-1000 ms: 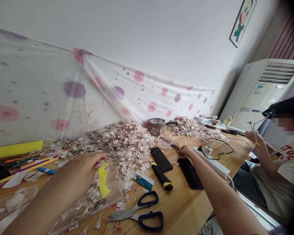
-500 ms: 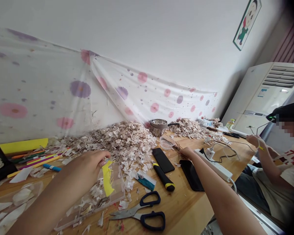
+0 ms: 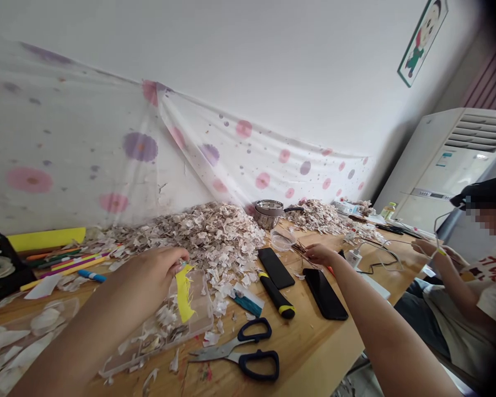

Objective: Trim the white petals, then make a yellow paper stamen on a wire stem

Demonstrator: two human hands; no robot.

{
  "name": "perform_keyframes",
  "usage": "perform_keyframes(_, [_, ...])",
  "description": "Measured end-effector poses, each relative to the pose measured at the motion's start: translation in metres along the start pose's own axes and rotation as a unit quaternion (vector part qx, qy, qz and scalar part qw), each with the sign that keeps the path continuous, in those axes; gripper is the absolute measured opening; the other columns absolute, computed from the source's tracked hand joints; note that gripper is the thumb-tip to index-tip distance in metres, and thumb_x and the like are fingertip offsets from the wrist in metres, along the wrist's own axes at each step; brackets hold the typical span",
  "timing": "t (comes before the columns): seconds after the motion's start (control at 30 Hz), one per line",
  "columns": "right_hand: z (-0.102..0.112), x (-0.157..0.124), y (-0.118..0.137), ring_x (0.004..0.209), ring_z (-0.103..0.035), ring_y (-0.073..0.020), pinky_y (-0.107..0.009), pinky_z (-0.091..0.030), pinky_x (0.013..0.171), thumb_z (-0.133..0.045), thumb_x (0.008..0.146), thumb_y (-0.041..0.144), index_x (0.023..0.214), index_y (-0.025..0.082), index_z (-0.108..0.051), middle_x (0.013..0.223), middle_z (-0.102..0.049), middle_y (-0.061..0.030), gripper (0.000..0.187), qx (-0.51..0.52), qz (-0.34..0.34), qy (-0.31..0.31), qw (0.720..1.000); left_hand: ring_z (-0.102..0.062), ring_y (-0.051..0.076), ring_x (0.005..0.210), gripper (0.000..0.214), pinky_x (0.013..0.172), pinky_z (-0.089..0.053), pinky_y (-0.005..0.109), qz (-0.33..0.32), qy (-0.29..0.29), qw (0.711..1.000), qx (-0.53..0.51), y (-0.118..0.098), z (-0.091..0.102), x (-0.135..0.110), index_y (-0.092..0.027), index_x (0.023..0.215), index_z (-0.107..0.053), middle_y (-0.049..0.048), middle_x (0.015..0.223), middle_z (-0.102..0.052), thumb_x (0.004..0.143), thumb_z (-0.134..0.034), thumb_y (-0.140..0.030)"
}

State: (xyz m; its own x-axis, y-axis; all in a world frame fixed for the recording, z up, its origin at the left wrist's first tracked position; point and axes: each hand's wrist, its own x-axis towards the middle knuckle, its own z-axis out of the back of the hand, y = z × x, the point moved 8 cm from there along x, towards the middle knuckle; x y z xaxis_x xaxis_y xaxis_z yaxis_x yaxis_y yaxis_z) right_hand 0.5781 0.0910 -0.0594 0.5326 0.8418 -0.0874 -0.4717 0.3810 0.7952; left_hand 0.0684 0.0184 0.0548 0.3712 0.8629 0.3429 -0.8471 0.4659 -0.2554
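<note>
My left hand (image 3: 165,267) is closed in a pinch on the top end of a yellow strip (image 3: 184,295) with a fringed edge. The strip hangs over a clear plastic box (image 3: 200,317) that holds pale scraps. At the table's right part, the fingertips of my right hand (image 3: 321,256) are pressed together on a bundle of thin brown sticks (image 3: 299,248). How many sticks the fingers grip is hidden. Below this hand lies a black phone (image 3: 324,295). Scissors with dark blue handles (image 3: 248,353) rest in front, between my arms.
A heap of pale scraps (image 3: 227,231) lies along the wall. A black flat object (image 3: 275,268), a black-yellow cutter (image 3: 276,296), a clear round dish (image 3: 282,239) and a metal pot (image 3: 268,214) stand nearby. Cables (image 3: 382,262) run at right, where another person (image 3: 471,275) sits.
My right hand has shifted slightly up among the brown sticks, and its forearm now covers more of the white power strip. My left hand keeps the yellow strip. The view has turned slightly.
</note>
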Motion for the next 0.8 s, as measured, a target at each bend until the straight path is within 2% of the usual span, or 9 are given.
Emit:
perform_keyframes(0.1, [-0.002, -0.007, -0.004, 0.098, -0.065, -0.0213, -0.039, -0.057, 0.082, -0.06, 0.095, 0.03, 0.118, 0.016, -0.061, 0.118, -0.063, -0.0088, 0.027, -0.04, -0.057, 0.044, 0.997, -0.069, 0.029, 0.096, 0.039, 0.082, -0.05, 0.04, -0.001, 0.002, 1.0, -0.004, -0.002, 0.006, -0.004, -0.021, 0.106, -0.069, 0.0111, 0.108, -0.074, 0.092, -0.032, -0.021])
perform_keyframes(0.2, [0.006, -0.015, 0.002, 0.099, -0.065, -0.0219, -0.041, -0.057, 0.083, -0.06, 0.095, 0.03, 0.12, 0.016, -0.06, 0.12, -0.063, -0.0091, 0.028, -0.075, -0.071, 0.041, 0.994, -0.068, 0.029, 0.098, 0.039, 0.082, -0.05, 0.041, -0.006, -0.005, 1.0, -0.005, -0.005, 0.012, -0.007, -0.02, 0.105, -0.069, 0.0119, 0.111, -0.073, 0.092, -0.032, -0.019])
perform_keyframes(0.3, [0.021, -0.026, 0.017, 0.102, -0.064, -0.0222, -0.042, -0.056, 0.086, -0.059, 0.096, 0.031, 0.121, 0.017, -0.06, 0.122, -0.062, -0.0096, 0.028, -0.096, -0.043, 0.005, 0.994, -0.069, 0.029, 0.097, 0.039, 0.08, -0.05, 0.041, -0.015, -0.011, 1.0, -0.001, -0.006, 0.014, -0.008, -0.021, 0.104, -0.069, 0.0117, 0.11, -0.074, 0.089, -0.033, -0.017])
perform_keyframes(0.4, [0.036, -0.043, 0.038, 0.102, -0.063, -0.0223, -0.042, -0.055, 0.086, -0.059, 0.095, 0.031, 0.12, 0.017, -0.06, 0.123, -0.061, -0.0098, 0.029, -0.093, 0.013, -0.03, 0.995, -0.068, 0.03, 0.101, 0.039, 0.08, -0.05, 0.04, -0.022, -0.018, 1.0, -0.007, -0.005, 0.015, -0.009, -0.022, 0.107, -0.068, 0.0108, 0.114, -0.073, 0.088, -0.034, -0.017])
perform_keyframes(0.5, [0.037, -0.068, 0.064, 0.093, -0.064, -0.0195, -0.038, -0.056, 0.08, -0.06, 0.095, 0.029, 0.113, 0.016, -0.062, 0.113, -0.064, -0.0083, 0.023, -0.068, 0.07, -0.032, 0.995, -0.068, 0.029, 0.1, 0.04, 0.08, -0.05, 0.04, 0.003, -0.004, 0.999, -0.033, -0.003, 0.018, -0.013, -0.024, 0.115, -0.065, 0.0095, 0.115, -0.073, 0.089, -0.035, -0.019])
perform_keyframes(0.57, [0.025, -0.092, 0.084, 0.08, -0.064, -0.0175, -0.033, -0.055, 0.073, -0.067, 0.088, 0.026, 0.107, 0.015, -0.062, 0.093, -0.067, -0.0058, 0.022, -0.034, 0.119, -0.005, 0.992, -0.069, 0.028, 0.095, 0.039, 0.079, -0.05, 0.04, 0.014, 0.001, 0.999, -0.049, -0.007, 0.025, -0.02, -0.023, 0.119, -0.062, 0.0092, 0.11, -0.073, 0.09, -0.036, -0.02])
perform_keyframes(0.63, [0.0, -0.124, 0.104, 0.067, -0.063, -0.0176, -0.03, -0.052, 0.064, -0.078, 0.076, 0.027, 0.109, 0.017, -0.06, 0.072, -0.065, -0.0013, 0.039, 0.014, 0.175, 0.047, 0.983, -0.069, 0.027, 0.09, 0.036, 0.074, -0.049, 0.038, 0.011, -0.005, 0.999, -0.053, -0.016, 0.035, -0.028, -0.023, 0.117, -0.061, 0.0089, 0.105, -0.074, 0.091, -0.037, -0.021])
perform_keyframes(0.73, [-0.05, -0.18, 0.124, 0.06, -0.062, -0.0172, -0.03, -0.051, 0.057, -0.081, 0.065, 0.045, 0.113, 0.021, -0.055, 0.067, -0.064, 0.0023, 0.06, 0.083, 0.244, 0.136, 0.957, -0.07, 0.023, 0.082, 0.031, 0.066, -0.049, 0.033, 0.004, -0.004, 0.998, -0.056, -0.035, 0.046, -0.04, -0.025, 0.11, -0.062, 0.005, 0.097, -0.075, 0.09, -0.039, -0.016])
perform_keyframes(0.8, [-0.086, -0.214, 0.125, 0.057, -0.061, -0.0156, -0.029, -0.05, 0.054, -0.079, 0.065, 0.054, 0.105, 0.023, -0.055, 0.07, -0.063, 0.0022, 0.056, 0.12, 0.274, 0.19, 0.935, -0.07, 0.021, 0.077, 0.032, 0.063, -0.049, 0.03, 0.005, -0.012, 1.0, -0.026, -0.051, 0.053, -0.049, -0.024, 0.103, -0.063, 0.0033, 0.088, -0.074, 0.087, -0.041, -0.007])
